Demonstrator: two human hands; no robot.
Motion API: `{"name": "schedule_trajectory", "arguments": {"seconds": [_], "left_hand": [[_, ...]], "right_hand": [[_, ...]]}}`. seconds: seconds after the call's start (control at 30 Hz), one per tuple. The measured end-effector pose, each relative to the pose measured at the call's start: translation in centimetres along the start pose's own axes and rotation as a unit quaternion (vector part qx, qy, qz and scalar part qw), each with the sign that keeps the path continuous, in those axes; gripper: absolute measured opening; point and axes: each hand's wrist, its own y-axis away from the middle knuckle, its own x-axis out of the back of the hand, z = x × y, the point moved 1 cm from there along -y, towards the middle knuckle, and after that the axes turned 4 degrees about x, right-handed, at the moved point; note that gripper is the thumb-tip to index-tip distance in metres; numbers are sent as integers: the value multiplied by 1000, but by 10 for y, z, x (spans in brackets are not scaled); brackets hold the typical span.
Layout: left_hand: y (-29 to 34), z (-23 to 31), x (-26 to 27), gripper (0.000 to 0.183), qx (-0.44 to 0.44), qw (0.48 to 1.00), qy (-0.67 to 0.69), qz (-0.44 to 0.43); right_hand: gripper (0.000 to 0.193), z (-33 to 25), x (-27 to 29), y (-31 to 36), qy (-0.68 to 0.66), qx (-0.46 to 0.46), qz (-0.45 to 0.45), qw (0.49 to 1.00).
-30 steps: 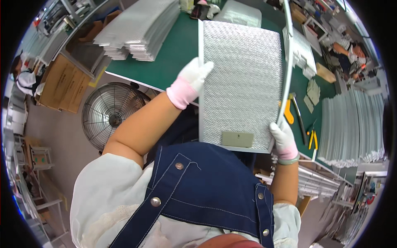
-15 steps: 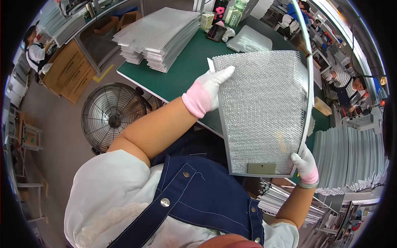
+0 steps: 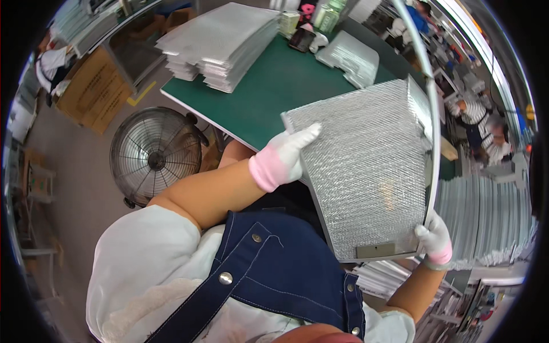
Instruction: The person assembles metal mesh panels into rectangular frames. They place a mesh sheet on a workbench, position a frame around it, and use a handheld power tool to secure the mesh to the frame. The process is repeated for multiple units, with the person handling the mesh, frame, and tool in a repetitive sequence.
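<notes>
Between my two hands is a silver mesh panel (image 3: 366, 171), tilted, with a thin metal frame along its left and near edges. My left hand (image 3: 287, 153), in a white glove with a pink cuff, grips its left side, thumb lying on the mesh. Lower right, my right hand (image 3: 436, 235) is closed round the near right corner, its thumb in front. A long pale frame strip (image 3: 436, 126) runs up along the right side and bends away past the far corner. At that corner the mesh stands apart from the strip. A small beige plate (image 3: 376, 250) sits at the near edge.
On the green table (image 3: 257, 111) lie a stack of mesh sheets (image 3: 229, 40), a smaller silver mesh piece (image 3: 350, 57) and a phone (image 3: 301, 40). A floor fan (image 3: 155, 162) stands left. Many frame strips (image 3: 480, 223) are stacked right. Co-workers are in the background.
The mesh panel has moved down toward me and slightly right, both hands going with it. Its far right corner now stands further out from the frame strip.
</notes>
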Motion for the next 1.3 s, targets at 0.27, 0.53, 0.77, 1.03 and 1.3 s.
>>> {"name": "schedule_trajectory", "arguments": {"seconds": [0.27, 0.53, 0.77, 1.03, 1.3], "left_hand": [[99, 25, 43, 48, 360, 593, -714, -102], [1, 23, -141, 46, -423, 349, -774, -316], [-68, -31, -171, 40, 139, 285, -872, -374], [-70, -32, -165, 40, 176, 304, -863, -364], [-77, -34, -164, 46, 150, 299, -875, -351]], "right_hand": [[34, -13, -6, -30, 91, -122, -126, 980], [28, -37, -15, -42, 242, -91, -171, 951], [26, -79, -45, -30, 417, -59, -70, 904], [27, -45, -48, -20, 292, -24, 51, 955], [26, -22, -39, -27, 334, 71, 79, 937]]}}
